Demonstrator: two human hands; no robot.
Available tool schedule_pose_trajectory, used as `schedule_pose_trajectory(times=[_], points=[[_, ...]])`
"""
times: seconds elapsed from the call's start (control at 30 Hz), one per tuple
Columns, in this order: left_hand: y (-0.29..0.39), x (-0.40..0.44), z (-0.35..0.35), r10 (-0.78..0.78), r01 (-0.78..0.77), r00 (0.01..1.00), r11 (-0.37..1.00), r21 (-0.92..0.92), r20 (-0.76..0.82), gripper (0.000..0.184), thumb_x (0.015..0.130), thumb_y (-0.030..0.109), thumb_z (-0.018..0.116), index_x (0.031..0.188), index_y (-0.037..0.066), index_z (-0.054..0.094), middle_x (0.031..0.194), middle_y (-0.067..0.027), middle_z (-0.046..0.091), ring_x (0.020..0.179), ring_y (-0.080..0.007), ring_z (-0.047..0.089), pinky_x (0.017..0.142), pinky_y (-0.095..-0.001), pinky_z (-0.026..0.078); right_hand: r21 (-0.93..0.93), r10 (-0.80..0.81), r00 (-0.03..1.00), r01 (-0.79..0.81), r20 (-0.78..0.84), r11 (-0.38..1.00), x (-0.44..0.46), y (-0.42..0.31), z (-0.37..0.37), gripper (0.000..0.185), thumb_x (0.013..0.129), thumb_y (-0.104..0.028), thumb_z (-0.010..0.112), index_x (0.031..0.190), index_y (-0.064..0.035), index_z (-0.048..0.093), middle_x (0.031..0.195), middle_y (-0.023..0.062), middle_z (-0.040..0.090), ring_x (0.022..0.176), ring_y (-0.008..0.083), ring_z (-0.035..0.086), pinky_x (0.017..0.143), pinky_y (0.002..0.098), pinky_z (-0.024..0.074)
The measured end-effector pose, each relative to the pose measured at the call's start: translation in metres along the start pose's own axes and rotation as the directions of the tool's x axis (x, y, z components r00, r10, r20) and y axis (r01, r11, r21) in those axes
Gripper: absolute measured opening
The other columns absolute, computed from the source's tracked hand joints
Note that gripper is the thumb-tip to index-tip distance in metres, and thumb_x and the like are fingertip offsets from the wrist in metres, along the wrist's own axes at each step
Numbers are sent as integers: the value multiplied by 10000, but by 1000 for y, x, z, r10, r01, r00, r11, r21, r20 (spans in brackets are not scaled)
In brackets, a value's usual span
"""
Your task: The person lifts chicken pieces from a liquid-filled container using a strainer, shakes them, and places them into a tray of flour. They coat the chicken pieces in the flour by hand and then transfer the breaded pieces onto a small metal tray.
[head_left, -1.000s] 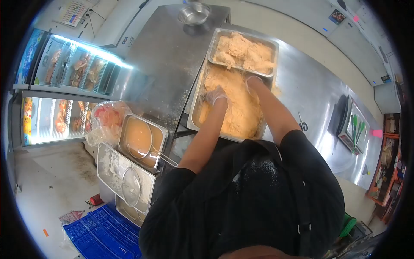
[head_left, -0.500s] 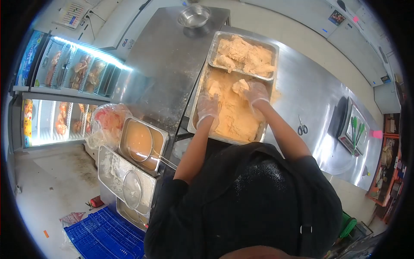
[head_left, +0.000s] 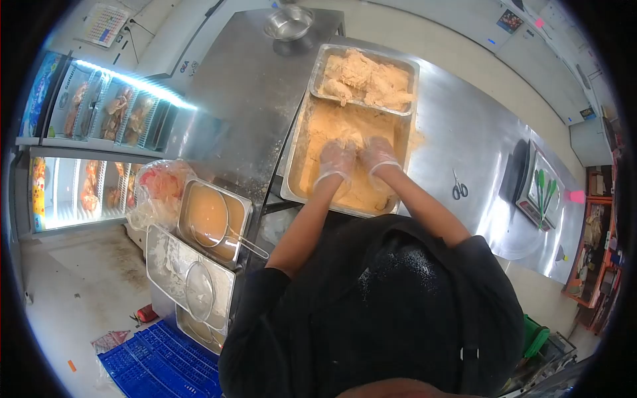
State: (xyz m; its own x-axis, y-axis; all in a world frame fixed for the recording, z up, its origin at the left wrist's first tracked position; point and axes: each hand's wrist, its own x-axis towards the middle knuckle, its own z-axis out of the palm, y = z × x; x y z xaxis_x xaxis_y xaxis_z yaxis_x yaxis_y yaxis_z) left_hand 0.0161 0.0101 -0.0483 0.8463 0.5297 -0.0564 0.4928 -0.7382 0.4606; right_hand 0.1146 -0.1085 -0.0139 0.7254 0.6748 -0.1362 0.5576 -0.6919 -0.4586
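The coated lump (head_left: 351, 137) is in the large tray (head_left: 292, 186), between the fingers of the left hand (head_left: 337, 161) and the right hand (head_left: 379, 153), both gloved. It is partly covered, so its long axis and direction cannot be told. The grip of each hand also cannot be told, as fingertips are hidden. Half a second ago, the hands were farther apart, each with a lump; now they are near together.

The small pan (head_left: 319, 75) hid some of the big pan (head_left: 295, 184). The chart (head_left: 105, 26) was too tiny to read.
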Motion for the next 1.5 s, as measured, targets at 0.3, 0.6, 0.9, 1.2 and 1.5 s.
schedule_pose_trajectory(times=[0.3,0.6,0.9,1.2,1.5], points=[[61,89,-108,27,-64,983,978,-200,-184,379,913,318,531,1073,-1,659,1053,-281,660,1014,-414,634,896,-477,491,145,322,875,-288,-361,947,96,63,-117,340,878,-320,598,1008,-27,711,1052,234,692,1001,391,660,901,456,509],[50,97,-128,-238,221,969,954,-200,-64,517,944,442,502,1220,23,624,1241,-259,615,1148,-405,598,981,-478,473,-79,-6,925,-26,-380,997,120,32,-102,293,885,-280,587,1074,-94,711,1090,197,689,1043,375,644,905,462,503],[-53,-64,50,-430,396,898,881,258,90,327,835,251,637,1094,60,695,1017,-141,700,951,-319,691,786,-463,545,-74,-744,456,871,487,485,66,-11,55,481,901,-273,592,1336,-71,560,1365,186,556,1284,346,495,1084,443,386],[-100,-221,-21,-810,641,540,571,-513,-228,313,847,239,623,1093,58,691,1027,-140,694,976,-318,675,819,-464,525,205,-783,-133,979,608,-7,-28,-224,246,481,910,-286,580,1341,-74,558,1372,181,553,1288,344,494,1086,445,382],[-79,-311,2,-933,625,221,359,-693,-283,299,859,228,609,1091,56,687,1037,-140,688,1001,-317,658,853,-465,505,249,-731,-280,956,622,-155,-131,-279,315,481,920,-299,568,1347,-77,556,1380,176,550,1292,342,492,1088,447,378]])
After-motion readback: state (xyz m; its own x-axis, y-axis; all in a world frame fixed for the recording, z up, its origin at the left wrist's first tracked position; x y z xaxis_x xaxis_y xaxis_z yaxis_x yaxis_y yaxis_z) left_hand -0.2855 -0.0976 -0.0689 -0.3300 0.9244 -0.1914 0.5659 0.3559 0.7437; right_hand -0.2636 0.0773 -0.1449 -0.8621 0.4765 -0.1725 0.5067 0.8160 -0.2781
